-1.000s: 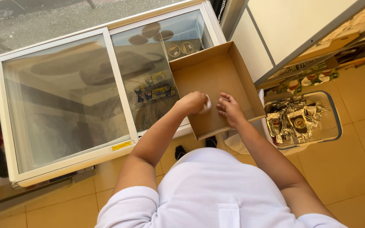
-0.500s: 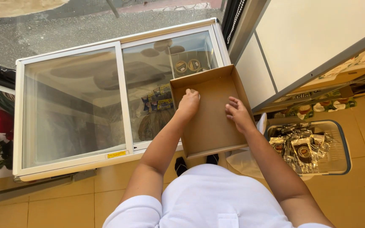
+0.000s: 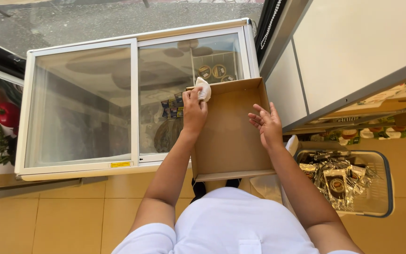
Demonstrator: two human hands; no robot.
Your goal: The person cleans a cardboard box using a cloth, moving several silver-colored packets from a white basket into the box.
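Shallow brown cardboard box (image 3: 231, 136), empty

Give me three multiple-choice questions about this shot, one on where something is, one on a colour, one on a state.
1. Where does the cardboard box rest?
A. On the glass-topped freezer
B. On the floor
C. Inside the basket

2. What colour is the cloth in the left hand?
A. Red
B. White
C. Black

3. What state is the box in?
A. Taped shut
B. Crushed flat
C. Open on top, nothing visible inside

Answers:
1. A, the box sits on the freezer's right end, over its sliding glass lid.
2. B, the crumpled cloth held at the box's far left corner is white.
3. C, the bare brown bottom shows between the walls, with the right hand at its right wall.

The wire basket on the floor holds gold packets.
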